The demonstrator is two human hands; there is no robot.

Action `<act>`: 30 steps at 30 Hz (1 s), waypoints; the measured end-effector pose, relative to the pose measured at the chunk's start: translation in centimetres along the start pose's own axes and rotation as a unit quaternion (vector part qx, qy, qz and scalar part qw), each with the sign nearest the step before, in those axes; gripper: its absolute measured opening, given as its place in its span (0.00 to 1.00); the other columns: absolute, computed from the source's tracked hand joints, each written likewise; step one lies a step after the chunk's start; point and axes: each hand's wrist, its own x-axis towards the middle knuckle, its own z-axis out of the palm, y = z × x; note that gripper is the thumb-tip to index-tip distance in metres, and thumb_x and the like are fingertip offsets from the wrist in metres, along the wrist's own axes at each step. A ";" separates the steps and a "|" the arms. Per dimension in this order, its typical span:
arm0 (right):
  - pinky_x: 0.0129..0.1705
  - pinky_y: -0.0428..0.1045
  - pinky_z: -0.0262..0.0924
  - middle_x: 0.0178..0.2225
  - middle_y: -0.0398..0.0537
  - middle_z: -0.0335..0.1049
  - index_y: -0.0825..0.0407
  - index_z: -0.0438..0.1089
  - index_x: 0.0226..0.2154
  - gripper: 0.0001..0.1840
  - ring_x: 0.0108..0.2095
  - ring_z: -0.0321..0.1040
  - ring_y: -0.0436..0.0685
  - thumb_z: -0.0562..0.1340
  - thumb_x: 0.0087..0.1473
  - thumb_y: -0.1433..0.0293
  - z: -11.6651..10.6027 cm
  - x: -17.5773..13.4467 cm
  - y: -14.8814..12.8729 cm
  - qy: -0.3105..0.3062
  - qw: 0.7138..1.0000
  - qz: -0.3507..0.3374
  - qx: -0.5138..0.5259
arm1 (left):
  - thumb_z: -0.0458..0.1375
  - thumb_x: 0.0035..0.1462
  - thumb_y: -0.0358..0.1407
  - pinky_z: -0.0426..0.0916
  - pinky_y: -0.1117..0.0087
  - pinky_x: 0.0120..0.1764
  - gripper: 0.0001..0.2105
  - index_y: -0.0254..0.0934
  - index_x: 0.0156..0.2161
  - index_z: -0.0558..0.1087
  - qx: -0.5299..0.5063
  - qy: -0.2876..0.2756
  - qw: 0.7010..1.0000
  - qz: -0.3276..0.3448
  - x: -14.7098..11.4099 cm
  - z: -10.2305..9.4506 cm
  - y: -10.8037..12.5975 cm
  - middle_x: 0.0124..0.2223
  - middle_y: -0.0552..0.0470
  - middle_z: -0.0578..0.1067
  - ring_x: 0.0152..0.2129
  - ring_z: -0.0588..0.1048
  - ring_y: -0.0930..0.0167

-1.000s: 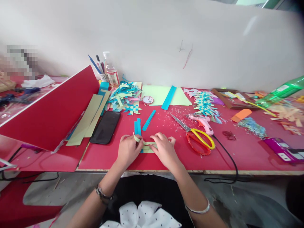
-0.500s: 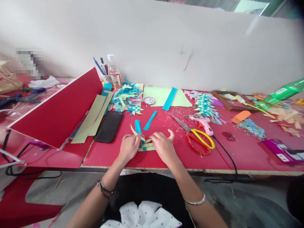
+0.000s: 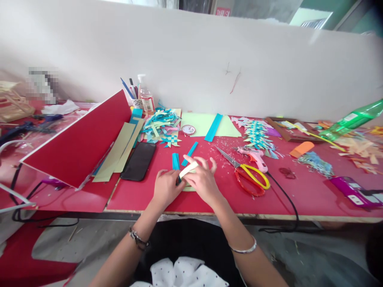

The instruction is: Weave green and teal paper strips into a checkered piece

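My left hand (image 3: pixel 168 185) is closed on the near side of a small woven piece of blue and pale green paper strips, mostly hidden beneath my fingers. My right hand (image 3: pixel 204 178) pinches a pale green paper strip (image 3: pixel 188 170) that arches up between both hands; its other fingers are spread. Beneath the right hand, a pale green edge of the woven piece (image 3: pixel 189 188) shows. A short blue paper strip (image 3: pixel 175 161) lies just beyond the left fingertips. Another blue strip (image 3: pixel 190 153) rests slanted on the red table (image 3: pixel 143 199), close to the right fingertips.
Scissors (image 3: pixel 249 174) and a pink glue gun (image 3: pixel 253 155) with its black cord lie to the right. A phone (image 3: pixel 138 161), long paper strips (image 3: pixel 115 153) and a red board (image 3: pixel 80 143) are at left. Behind lie woven paper stars (image 3: pixel 170 139) and a pale green sheet (image 3: pixel 197 123).
The pale strip, earlier curling by my left hand, now arches between both hands. My right hand has moved slightly up and left, its fingers lifted. The camera view has tilted slightly upward.
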 end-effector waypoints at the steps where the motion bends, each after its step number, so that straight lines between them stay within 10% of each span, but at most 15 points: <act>1: 0.52 0.65 0.30 0.54 0.36 0.56 0.39 0.71 0.31 0.09 0.51 0.50 0.60 0.56 0.52 0.68 -0.2 0.0 0.0 0.002 1.000 -0.002 0.005 | 0.48 0.53 0.35 0.58 0.65 0.42 0.08 0.36 0.29 0.69 0.001 0.001 1.000 -0.002 0.0 0.1 -0.1 0.27 0.52 0.74 0.25 0.71 0.70; 7: 0.51 0.58 0.39 0.46 0.48 0.64 0.46 0.67 0.40 0.11 0.46 0.58 0.57 0.54 0.53 0.69 -1.2 -1.7 0.8 0.092 0.989 0.110 0.037 | 0.46 0.54 0.31 0.57 0.65 0.43 0.09 0.36 0.33 0.69 -0.009 -0.006 1.000 -0.009 0.1 0.3 -0.6 0.32 0.50 0.75 0.31 0.72 0.68; 22: 0.54 0.65 0.21 0.40 0.43 0.69 0.44 0.66 0.39 0.10 0.41 0.63 0.54 0.54 0.54 0.67 -1.5 -2.6 2.7 -0.097 0.990 0.054 0.088 | 0.43 0.57 0.34 0.58 0.66 0.41 0.09 0.38 0.34 0.65 -0.083 -0.023 0.996 0.006 0.0 -0.2 -0.5 0.23 0.56 0.71 0.26 0.71 0.70; 30: 0.54 0.63 0.23 0.30 0.39 0.71 0.45 0.70 0.31 0.11 0.34 0.64 0.50 0.53 0.54 0.73 -1.1 -2.5 2.2 -0.073 0.995 0.053 0.052 | 0.41 0.59 0.35 0.60 0.71 0.35 0.10 0.38 0.36 0.64 -0.126 -0.030 0.991 0.025 0.0 -0.4 -0.4 0.26 0.55 0.71 0.26 0.71 0.72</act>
